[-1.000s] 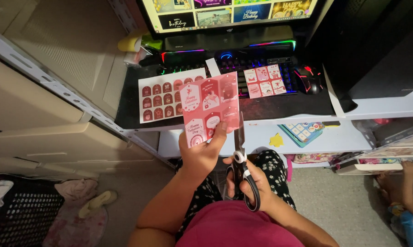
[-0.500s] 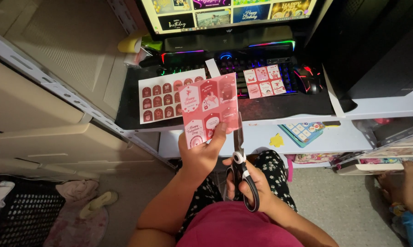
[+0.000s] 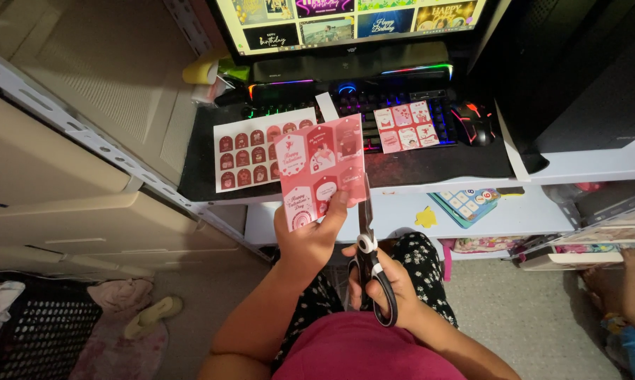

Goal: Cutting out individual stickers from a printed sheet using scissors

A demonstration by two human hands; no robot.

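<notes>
Scissors (image 3: pixel 371 271) cut along the pink sheet's (image 3: pixel 322 169) right edge.

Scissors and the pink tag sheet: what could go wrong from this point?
The scissors in the right hand cut up the right edge of the pink tag sheet, close to the printed tags, so a drift could clip one. The left hand pinches the sheet low, its thumb near the blades, so it could be nicked. The sheet is held in the air and may bend.
</notes>
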